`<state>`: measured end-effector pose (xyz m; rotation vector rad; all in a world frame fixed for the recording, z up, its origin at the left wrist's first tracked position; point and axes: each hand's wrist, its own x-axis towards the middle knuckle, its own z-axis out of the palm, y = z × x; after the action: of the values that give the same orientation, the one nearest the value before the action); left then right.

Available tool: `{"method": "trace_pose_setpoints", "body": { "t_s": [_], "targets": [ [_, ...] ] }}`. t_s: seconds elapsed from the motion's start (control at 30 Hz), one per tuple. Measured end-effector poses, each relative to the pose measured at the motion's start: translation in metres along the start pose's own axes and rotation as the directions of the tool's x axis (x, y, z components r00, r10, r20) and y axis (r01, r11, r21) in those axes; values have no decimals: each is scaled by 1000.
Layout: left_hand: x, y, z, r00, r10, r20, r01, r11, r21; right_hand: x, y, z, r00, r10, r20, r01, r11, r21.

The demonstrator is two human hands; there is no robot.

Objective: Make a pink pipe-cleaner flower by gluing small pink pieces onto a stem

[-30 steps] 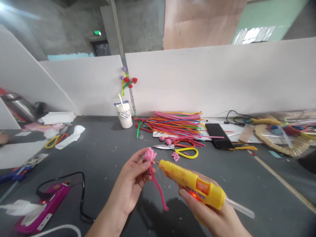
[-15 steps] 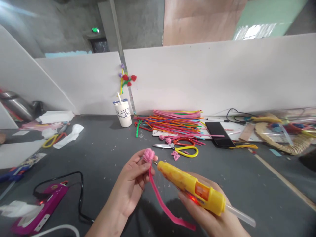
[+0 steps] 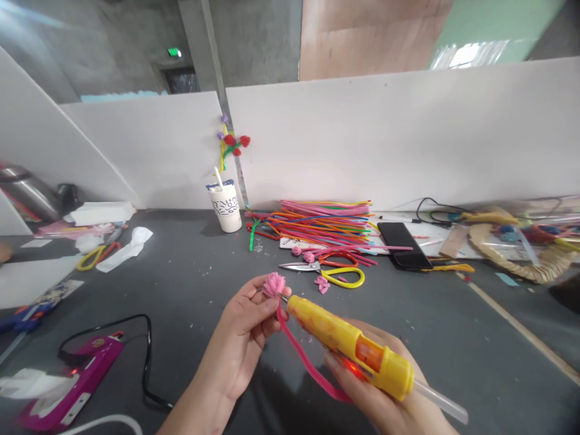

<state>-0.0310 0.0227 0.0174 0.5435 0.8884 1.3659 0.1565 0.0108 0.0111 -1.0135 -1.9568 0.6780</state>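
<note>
While L hand (image 3: 240, 329) pinches pink tuft (image 3: 274, 284) at its base, above desk (image 3: 190, 302), R hand (image 3: 394, 414) grips yellow glue gun (image 3: 326, 323), nozzle beside tuft. Tuft prob. light, soft, crushable; pink stem (image 3: 304, 357) likely bendy. Best hold: just under head, fingers clear of nozzle (presumably hot).

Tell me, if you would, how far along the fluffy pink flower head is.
The fluffy pink head looks shaped, and two small pink balls lie by the scissors. The left hand pinches the head; the right hand holds the yellow glue gun, its nozzle near the head's base. What seems left is fixing the pink strip, which trails away loosely.
</note>
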Motion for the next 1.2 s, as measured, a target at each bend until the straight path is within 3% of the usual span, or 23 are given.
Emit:
{"method": "trace_pose_setpoints", "body": {
  "t_s": [0.23,0.43,0.7,0.87,1.2],
  "targets": [
    [-1,-1,-1,1000,7,-7,-7,1000,5,-1,5,4,999,-39,-25,39,999,2],
    [-1,0,0,1000,3,-2,-3,1000,2,0,-6,-3,999,33,41,-30,997,-65],
    [0,0,1,1000,-7,-19,7,1000,6,-3,-8,0,996,-37,-77,29,993,-111],
    [-2,1,2,999,2,-39,-2,1000,9,-2,-6,-1,1000,8,-1,-8,994,-104],
    [0,0,-2,988,152,-39,-148,985,89,1,-5,-5,987,94,133,-75,987,-139]
  ]
}}
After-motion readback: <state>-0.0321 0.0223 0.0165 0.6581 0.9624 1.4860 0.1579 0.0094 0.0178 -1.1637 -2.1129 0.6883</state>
